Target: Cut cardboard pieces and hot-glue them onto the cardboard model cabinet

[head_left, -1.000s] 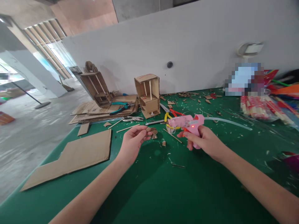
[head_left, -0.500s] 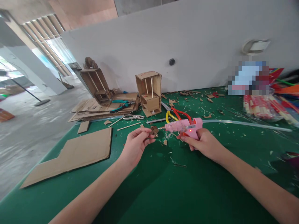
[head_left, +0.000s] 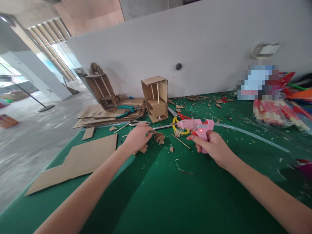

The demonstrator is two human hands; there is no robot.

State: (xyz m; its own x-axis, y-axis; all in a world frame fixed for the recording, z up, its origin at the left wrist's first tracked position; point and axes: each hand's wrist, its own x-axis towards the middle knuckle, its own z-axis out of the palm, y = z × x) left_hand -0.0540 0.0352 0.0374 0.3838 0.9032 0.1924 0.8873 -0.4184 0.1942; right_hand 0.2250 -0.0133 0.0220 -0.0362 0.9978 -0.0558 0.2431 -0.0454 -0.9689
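My left hand (head_left: 139,137) reaches over the table, palm down with thumb and fingers apart. Its fingertips are by the near end of a thin metal strip (head_left: 163,127); I cannot tell whether they touch it. Just right of that hand, a small roll of stacked round cardboard discs (head_left: 159,138) rests on the green tabletop. My right hand (head_left: 207,142) grips the handle of a pink glue gun (head_left: 195,124), its nozzle pointing left and a red light lit. A clear glue stick (head_left: 255,135) trails from its back.
Behind stand two cardboard boxes with sticks inside, one at centre (head_left: 157,97), one left (head_left: 101,91). Teal-handled pliers (head_left: 126,111), scissors with yellow and red handles (head_left: 182,131), a flat cardboard sheet (head_left: 80,159) and scattered scraps lie around. Packaged sticks (head_left: 270,113) sit at right.
My left hand has let go of the cardboard disc roll, now on the table, and moved left towards the metal strip. The glue gun has moved slightly right and up, away from the roll.
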